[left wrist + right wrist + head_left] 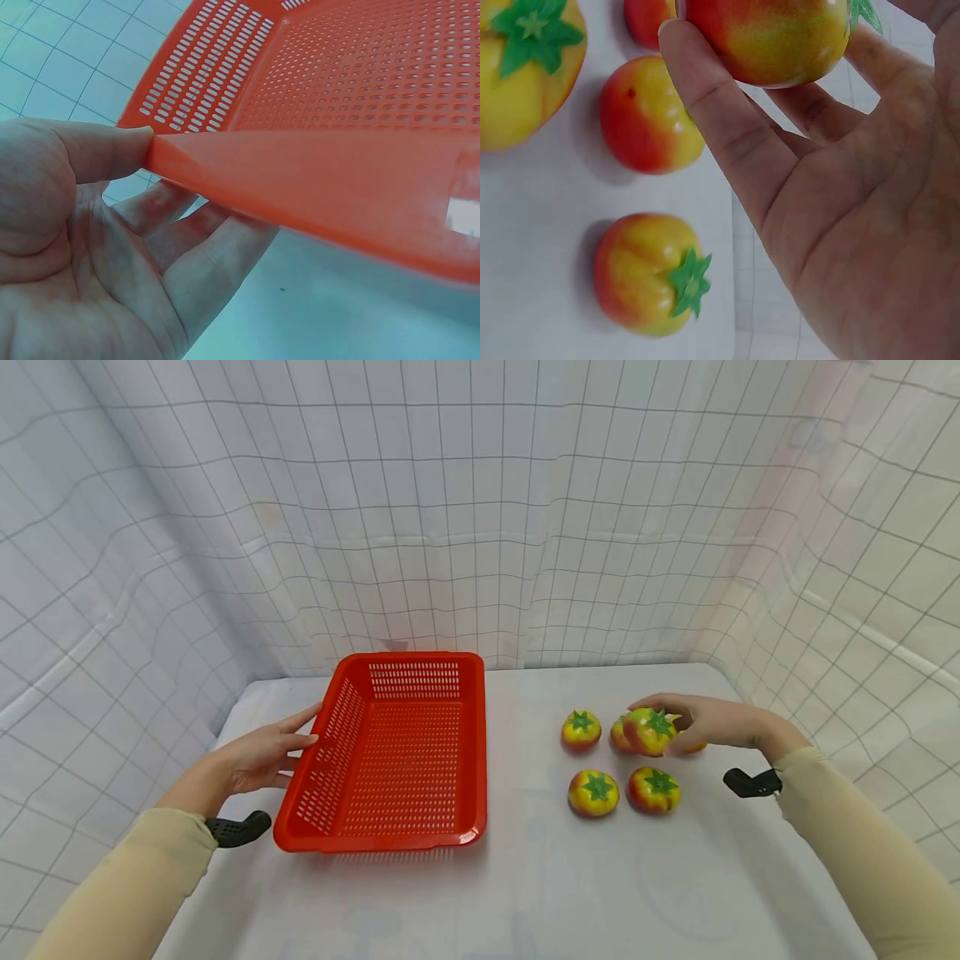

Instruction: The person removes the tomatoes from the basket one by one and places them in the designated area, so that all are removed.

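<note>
On the left of the head view lies a red plastic basket [401, 768] with slotted walls and a perforated floor. My left hand [262, 756] grips its left rim; in the left wrist view the thumb is on the rim [315, 187] and the fingers are underneath. A yellow-and-red tomato [648, 732] with a green star-shaped calyx is held between the thumb and fingers of my right hand [716, 720], above other similar tomatoes. In the right wrist view, this tomato [769, 37] sits against the fingers, its upper part cut off by the frame.
Separate tomatoes stand at the back [581, 732], front left [592, 793] and front right [654, 791] of the group. Two more are partly hidden behind the held tomato and right hand. White grid-patterned curtains [465, 527] surround the white table [540, 885] at the back and sides.
</note>
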{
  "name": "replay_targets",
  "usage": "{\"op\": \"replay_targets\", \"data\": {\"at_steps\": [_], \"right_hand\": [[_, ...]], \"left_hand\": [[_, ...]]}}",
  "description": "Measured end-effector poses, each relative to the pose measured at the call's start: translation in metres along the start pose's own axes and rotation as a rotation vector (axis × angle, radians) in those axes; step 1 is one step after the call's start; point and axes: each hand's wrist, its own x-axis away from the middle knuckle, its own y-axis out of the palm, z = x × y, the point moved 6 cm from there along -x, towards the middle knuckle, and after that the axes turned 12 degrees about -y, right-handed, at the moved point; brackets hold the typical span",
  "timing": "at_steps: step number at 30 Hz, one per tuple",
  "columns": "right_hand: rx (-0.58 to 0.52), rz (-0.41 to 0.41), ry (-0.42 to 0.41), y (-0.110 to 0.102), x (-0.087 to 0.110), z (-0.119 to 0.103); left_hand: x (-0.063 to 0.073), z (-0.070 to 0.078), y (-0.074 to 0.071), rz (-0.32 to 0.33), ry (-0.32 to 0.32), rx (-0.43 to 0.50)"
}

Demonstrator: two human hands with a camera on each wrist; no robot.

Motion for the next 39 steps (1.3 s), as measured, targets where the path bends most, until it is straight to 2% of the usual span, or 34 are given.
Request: {"op": "replay_targets", "data": {"at_steps": [15, 22, 30, 39], "right_hand": [[-0.048, 0.071, 0.019, 0.002, 0.044, 0.03], [-0.046, 0.097, 0.09, 0.004, 0.062, 0.041], [-0.053, 0.09, 0.122, 0.006, 0.072, 0.052], [-0.09, 0.054, 0.154, 0.018, 0.08, 0.065]], "left_hand": [[0.0, 0.0, 0.001, -0.007, 0.003, -0.017], [0.0, 0.0, 0.0, -0.006, 0.002, -0.013], [0.0, -0.001, -0.002, 0.014, -0.009, -0.002], [-0.001, 0.0, -0.002, -0.009, 0.0, -0.01]]}}
